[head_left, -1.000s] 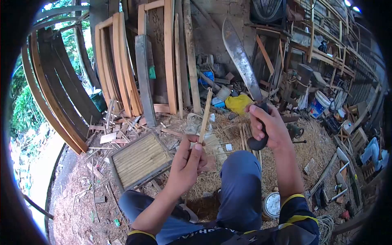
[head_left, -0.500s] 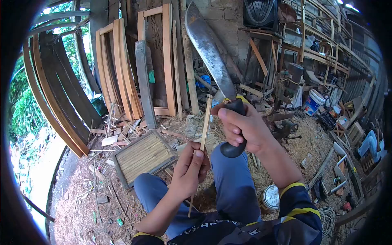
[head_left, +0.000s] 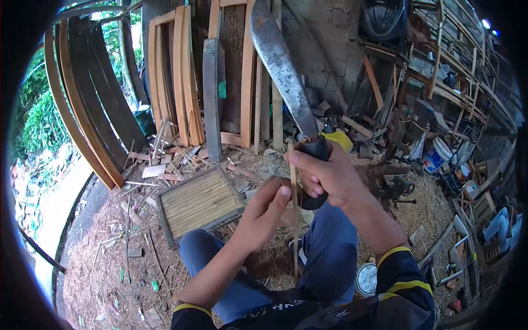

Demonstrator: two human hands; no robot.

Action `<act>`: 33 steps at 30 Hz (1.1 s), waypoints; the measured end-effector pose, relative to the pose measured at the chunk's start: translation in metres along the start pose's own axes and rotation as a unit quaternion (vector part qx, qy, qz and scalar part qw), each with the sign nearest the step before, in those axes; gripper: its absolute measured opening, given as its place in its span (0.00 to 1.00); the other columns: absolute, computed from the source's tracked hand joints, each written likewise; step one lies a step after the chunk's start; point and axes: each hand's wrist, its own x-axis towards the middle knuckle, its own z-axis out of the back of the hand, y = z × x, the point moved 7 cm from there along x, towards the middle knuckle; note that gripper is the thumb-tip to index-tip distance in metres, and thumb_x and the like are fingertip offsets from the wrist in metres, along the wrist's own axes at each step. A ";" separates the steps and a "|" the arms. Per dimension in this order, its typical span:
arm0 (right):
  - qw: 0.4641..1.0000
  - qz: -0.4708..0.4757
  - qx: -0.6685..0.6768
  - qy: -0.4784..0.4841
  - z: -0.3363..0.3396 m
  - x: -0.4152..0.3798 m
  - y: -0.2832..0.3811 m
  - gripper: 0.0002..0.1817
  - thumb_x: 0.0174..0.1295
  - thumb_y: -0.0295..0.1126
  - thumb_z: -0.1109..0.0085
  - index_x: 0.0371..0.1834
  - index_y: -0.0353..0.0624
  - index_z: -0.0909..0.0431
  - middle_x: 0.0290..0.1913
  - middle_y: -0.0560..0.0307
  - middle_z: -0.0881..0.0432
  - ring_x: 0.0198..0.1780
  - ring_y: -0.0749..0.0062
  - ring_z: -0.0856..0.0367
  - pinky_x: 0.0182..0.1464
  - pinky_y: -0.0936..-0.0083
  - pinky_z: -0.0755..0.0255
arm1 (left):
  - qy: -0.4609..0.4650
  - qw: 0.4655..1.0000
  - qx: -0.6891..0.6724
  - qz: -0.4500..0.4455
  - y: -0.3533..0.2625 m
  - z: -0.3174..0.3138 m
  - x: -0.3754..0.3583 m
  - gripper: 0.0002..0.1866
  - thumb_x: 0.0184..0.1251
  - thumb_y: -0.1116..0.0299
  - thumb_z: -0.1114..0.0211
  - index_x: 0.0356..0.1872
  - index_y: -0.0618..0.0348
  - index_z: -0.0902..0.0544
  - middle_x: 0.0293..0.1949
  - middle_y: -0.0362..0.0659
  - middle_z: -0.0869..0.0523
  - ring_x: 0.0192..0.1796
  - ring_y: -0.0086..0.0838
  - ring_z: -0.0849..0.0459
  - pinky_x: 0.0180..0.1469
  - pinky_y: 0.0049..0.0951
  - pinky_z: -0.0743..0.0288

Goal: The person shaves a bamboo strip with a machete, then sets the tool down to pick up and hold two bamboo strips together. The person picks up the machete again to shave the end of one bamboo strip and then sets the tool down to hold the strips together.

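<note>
My right hand (head_left: 324, 171) is wrapped round the black handle of a large machete (head_left: 286, 77), whose worn grey blade points up and to the left. My left hand (head_left: 268, 212) is closed on a thin wooden strip (head_left: 295, 220), which stands nearly upright between my hands. The strip's upper end is beside my right hand's fingers and the machete handle; whether they touch is unclear. Below, the strip runs down between my knees. A framed slatted panel (head_left: 201, 203) lies on the ground to the left of my hands.
Wooden frames (head_left: 184, 77) lean at the back left. Scrap wood and shavings cover the ground (head_left: 110, 258). A white tub (head_left: 366, 279) stands by my right knee. A bucket (head_left: 438, 155) and cluttered shelving (head_left: 429, 66) are to the right.
The view has shifted, so the background sits further right. The strip has turned from leaning to nearly upright, and my hands are closer together. Both still hold their things.
</note>
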 end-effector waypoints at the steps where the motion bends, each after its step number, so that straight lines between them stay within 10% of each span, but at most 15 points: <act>1: 1.000 -0.002 -0.003 0.000 0.003 0.007 -0.007 0.09 0.69 0.32 0.32 0.42 0.38 0.20 0.18 0.69 0.31 0.14 0.86 0.36 0.17 0.81 0.42 | -0.001 1.000 -0.006 0.030 0.008 -0.001 0.005 0.15 0.85 0.63 0.48 0.41 0.65 0.23 0.34 0.42 0.27 0.38 0.25 0.28 0.44 0.27 0.32; 14: 0.997 0.036 -0.023 -0.069 0.112 0.059 -0.060 0.25 0.78 0.51 0.51 0.42 0.38 0.20 0.20 0.66 0.29 0.16 0.84 0.36 0.20 0.83 0.41 | -0.074 0.973 -0.164 0.144 0.082 -0.015 0.058 0.11 0.87 0.64 0.53 0.42 0.60 0.30 0.27 0.40 0.25 0.23 0.19 0.29 0.26 0.24 0.33; 28: 0.945 0.075 -0.312 -0.061 0.229 0.021 -0.131 0.23 0.69 0.51 0.36 0.43 0.40 0.24 0.20 0.64 0.29 0.23 0.83 0.28 0.27 0.77 0.34 | 0.008 0.958 -0.162 0.237 0.207 -0.061 0.076 0.13 0.87 0.59 0.53 0.49 0.58 0.29 0.27 0.32 0.31 0.26 0.12 0.37 0.26 0.19 0.42; 33: 0.862 0.060 -0.499 -0.071 0.259 0.000 -0.169 0.25 0.63 0.58 0.35 0.38 0.43 0.19 0.21 0.48 0.22 0.25 0.47 0.19 0.29 0.63 0.29 | 0.001 0.954 -0.090 0.288 0.253 -0.082 0.048 0.16 0.86 0.57 0.49 0.53 0.61 0.24 0.31 0.33 0.25 0.30 0.14 0.31 0.31 0.20 0.36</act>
